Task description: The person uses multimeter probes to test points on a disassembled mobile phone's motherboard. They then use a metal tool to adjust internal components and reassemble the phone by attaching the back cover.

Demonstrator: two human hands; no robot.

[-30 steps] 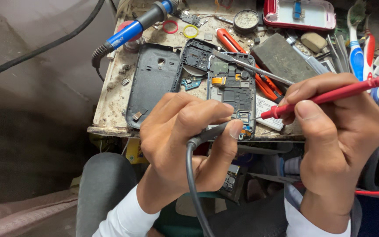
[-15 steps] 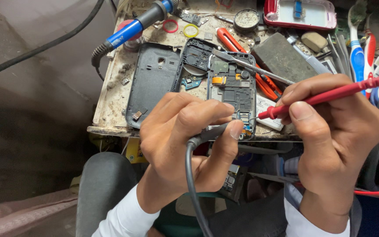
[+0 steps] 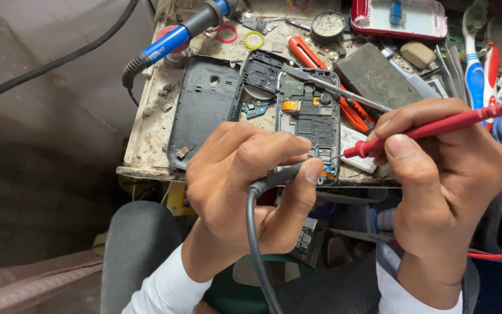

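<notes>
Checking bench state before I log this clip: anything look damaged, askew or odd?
Nothing looks broken. The opened black phone body lies near the front edge of the stained, cluttered workbench, under both probes. A thin metal pry tool lies slanted across its top corner. The black back cover lies removed beside it.

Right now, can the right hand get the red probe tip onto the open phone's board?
Probably yes. The right hand pinches the red probe with its metal tip right at the lower end of the opened phone. The left hand holds the black probe beside it, leaving that spot free.
</notes>
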